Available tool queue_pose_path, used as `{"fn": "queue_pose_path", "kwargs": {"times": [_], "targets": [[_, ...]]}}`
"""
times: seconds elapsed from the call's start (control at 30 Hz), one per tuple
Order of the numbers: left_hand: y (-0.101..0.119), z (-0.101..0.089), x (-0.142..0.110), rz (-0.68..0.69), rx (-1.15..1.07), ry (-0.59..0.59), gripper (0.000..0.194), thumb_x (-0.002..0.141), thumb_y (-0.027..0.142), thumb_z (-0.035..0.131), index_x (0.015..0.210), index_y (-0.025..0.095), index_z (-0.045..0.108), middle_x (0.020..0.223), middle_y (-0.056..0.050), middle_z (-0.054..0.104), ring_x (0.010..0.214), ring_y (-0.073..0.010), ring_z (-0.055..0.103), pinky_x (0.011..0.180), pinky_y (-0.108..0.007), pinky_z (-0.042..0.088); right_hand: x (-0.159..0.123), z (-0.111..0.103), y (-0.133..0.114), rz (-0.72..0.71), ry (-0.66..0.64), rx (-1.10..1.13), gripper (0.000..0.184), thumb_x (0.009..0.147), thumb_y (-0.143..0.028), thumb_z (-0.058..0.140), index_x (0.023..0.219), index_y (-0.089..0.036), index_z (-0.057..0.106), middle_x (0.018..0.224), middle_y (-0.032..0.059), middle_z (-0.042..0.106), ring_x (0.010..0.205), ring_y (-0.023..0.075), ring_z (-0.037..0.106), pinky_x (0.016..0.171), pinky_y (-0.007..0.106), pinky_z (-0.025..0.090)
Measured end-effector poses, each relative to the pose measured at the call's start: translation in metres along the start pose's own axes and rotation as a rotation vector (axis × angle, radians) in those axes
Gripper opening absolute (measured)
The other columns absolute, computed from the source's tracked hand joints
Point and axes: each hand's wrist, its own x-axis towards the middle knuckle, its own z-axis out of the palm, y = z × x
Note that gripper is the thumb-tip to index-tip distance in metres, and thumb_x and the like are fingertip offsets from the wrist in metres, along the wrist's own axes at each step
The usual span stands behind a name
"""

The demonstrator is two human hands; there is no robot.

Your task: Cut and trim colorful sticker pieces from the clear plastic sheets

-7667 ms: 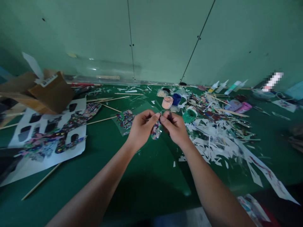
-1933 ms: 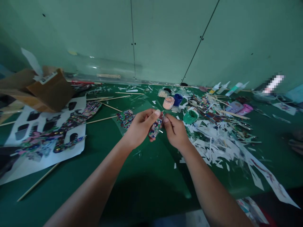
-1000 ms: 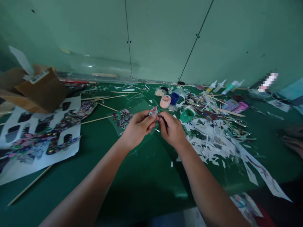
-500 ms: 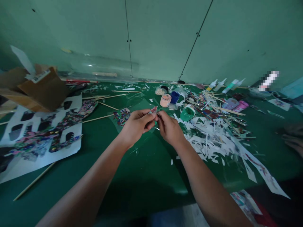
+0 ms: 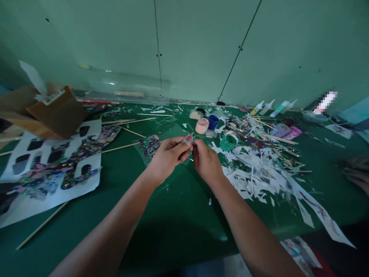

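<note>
My left hand [image 5: 168, 157] and my right hand [image 5: 205, 161] meet above the green table [image 5: 178, 215], fingertips together. Between them is a small colourful printed cutout [image 5: 188, 138]; only its top edge shows above my left thumb. My left hand pinches it. My right hand's fingers are closed at the cutout's right side; what they grip there is hidden. A second printed cutout [image 5: 150, 145] lies flat on the table just left of my left hand.
Small paint pots, peach [image 5: 202, 125], blue [image 5: 213, 121] and green [image 5: 229, 142], stand behind my hands. White paper scraps [image 5: 259, 173] heap at the right. A printed sheet with cut-out holes [image 5: 54, 165], wooden sticks [image 5: 121, 147] and a cardboard box [image 5: 54, 111] lie left. Another person's hand [image 5: 357, 175] is at the far right.
The cutout hung below my fingers earlier; now it is turned up and mostly tucked behind my left fingers. Both hands have stayed in place, pinched together.
</note>
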Motion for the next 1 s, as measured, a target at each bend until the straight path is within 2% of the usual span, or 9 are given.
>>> {"fn": "queue_pose_path", "kwargs": {"times": [0.17,0.27,0.5,0.63,0.7,0.77,0.83,0.93,1.0], "targets": [[-0.002,0.003,0.001,0.028,0.027,0.014,0.026,0.088,0.025,0.05,0.063,0.016,0.049,0.047,0.005,0.037,0.045,-0.0065,0.03,0.045,-0.023,0.022,-0.001,0.003,-0.004,0.063,0.004,-0.035,0.01,0.092,-0.018,0.036,0.093,-0.023,0.044,0.074,0.0026,0.06,0.066,0.0177,0.059,0.055,0.027,0.035],[-0.003,0.003,0.001,0.019,0.034,-0.016,0.028,0.089,0.024,0.049,0.063,0.016,0.048,0.047,0.005,0.037,0.045,-0.0063,0.03,0.045,-0.023,0.023,-0.001,0.003,-0.004,0.079,-0.001,-0.042,0.009,0.091,-0.017,0.036,0.088,-0.024,0.042,0.069,0.0014,0.058,0.061,0.0172,0.057,0.053,0.026,0.033],[-0.004,0.001,0.001,-0.033,0.067,-0.069,0.026,0.09,0.025,0.048,0.067,0.015,0.051,0.05,0.005,0.038,0.046,-0.0058,0.029,0.045,-0.022,0.022,0.002,-0.003,0.004,0.019,-0.072,0.098,0.01,0.09,-0.016,0.038,0.087,-0.023,0.045,0.07,0.0006,0.06,0.061,0.0153,0.057,0.056,0.025,0.038],[-0.004,0.004,0.002,-0.048,0.027,-0.034,0.023,0.091,0.025,0.047,0.07,0.015,0.052,0.052,0.005,0.039,0.045,-0.0059,0.03,0.045,-0.022,0.022,0.005,-0.006,0.008,0.172,0.103,0.209,0.014,0.094,-0.025,0.04,0.098,-0.023,0.053,0.084,0.0041,0.064,0.07,0.0157,0.06,0.063,0.028,0.044],[-0.005,0.004,0.002,-0.05,0.021,-0.016,0.021,0.09,0.025,0.047,0.072,0.015,0.053,0.052,0.004,0.04,0.045,-0.0061,0.031,0.045,-0.022,0.023,0.007,-0.007,0.011,0.305,0.136,0.357,0.018,0.095,-0.034,0.043,0.092,-0.022,0.056,0.072,0.0011,0.059,0.06,0.0137,0.054,0.057,0.027,0.042],[-0.006,0.004,0.003,-0.043,0.017,0.011,0.02,0.09,0.026,0.046,0.074,0.016,0.054,0.053,0.004,0.042,0.046,-0.0066,0.034,0.045,-0.022,0.024,0.009,-0.006,0.014,0.438,0.076,0.581,0.029,0.094,-0.045,0.043,0.08,-0.022,0.052,0.056,-0.0044,0.044,0.045,0.0106,0.042,0.046,0.025,0.035],[-0.009,0.004,0.004,-0.025,0.008,0.05,0.019,0.09,0.027,0.045,0.078,0.016,0.055,0.055,0.003,0.045,0.047,-0.0077,0.037,0.045,-0.022,0.026,0.01,-0.004,0.016,0.518,-0.014,0.783,0.031,0.092,-0.052,0.045,0.08,-0.023,0.049,0.052,-0.0078,0.033,0.04,0.0088,0.032,0.04,0.024,0.027],[-0.013,0.004,0.006,0.021,0.025,0.083,0.015,0.09,0.026,0.043,0.08,0.018,0.052,0.054,0.003,0.046,0.048,-0.0088,0.039,0.044,-0.022,0.027,0.01,-0.002,0.016,0.532,-0.104,0.879,0.029,0.089,-0.053,0.051,0.086,-0.025,0.051,0.053,-0.0084,0.032,0.041,0.0085,0.03,0.041,0.023,0.026],[-0.017,0.004,0.008,0.049,0.058,0.093,0.016,0.09,0.025,0.044,0.076,0.019,0.048,0.054,0.004,0.047,0.049,-0.0087,0.039,0.046,-0.022,0.03,0.01,-0.003,0.016,0.53,-0.086,0.858,0.034,0.089,-0.054,0.05,0.077,-0.023,0.051,0.053,-0.0072,0.033,0.043,0.0085,0.031,0.042,0.023,0.027]]}}
